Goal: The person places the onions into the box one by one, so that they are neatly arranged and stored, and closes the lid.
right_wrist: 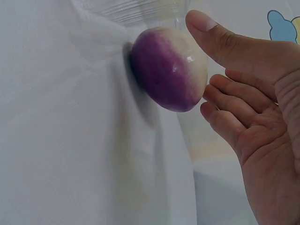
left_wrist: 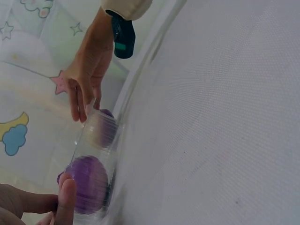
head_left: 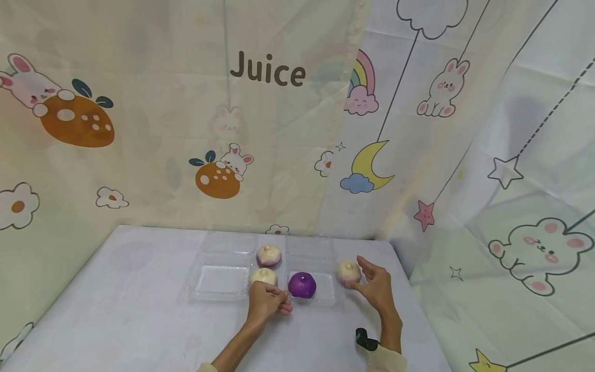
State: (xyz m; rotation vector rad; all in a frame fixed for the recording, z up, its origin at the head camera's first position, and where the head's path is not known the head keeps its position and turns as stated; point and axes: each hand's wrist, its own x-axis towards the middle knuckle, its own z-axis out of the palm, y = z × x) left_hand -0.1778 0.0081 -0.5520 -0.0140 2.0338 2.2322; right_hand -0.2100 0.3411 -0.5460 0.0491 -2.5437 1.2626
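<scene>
White table [head_left: 139, 289] bears two clear plastic containers [head_left: 220, 279]. Your left hand [head_left: 267, 300] by cream-topped bulb [head_left: 264, 275]; can't tell whether you grip anything. Your right hand [head_left: 378, 287] loose, thumb and fingers apart, beside glossy two-tone bulb [head_left: 348, 271]: cream top, purple base, on table right of containers. Shiny deep-purple bulb [head_left: 302, 285] in right container. Purple-fringed cream bulb [head_left: 268, 254] farther back.

Open tabletop [head_left: 139, 305] runs left of the left clear container [head_left: 220, 279]; approach free there. Gap between containers: filled by two pale bulbs [head_left: 269, 253], left hand [head_left: 268, 301] before the nearer. Purple bulb [head_left: 302, 285] takes left part of right container [head_left: 327, 288]. Third pale bulb [head_left: 347, 271] and right hand [head_left: 375, 284] block its right side.
</scene>
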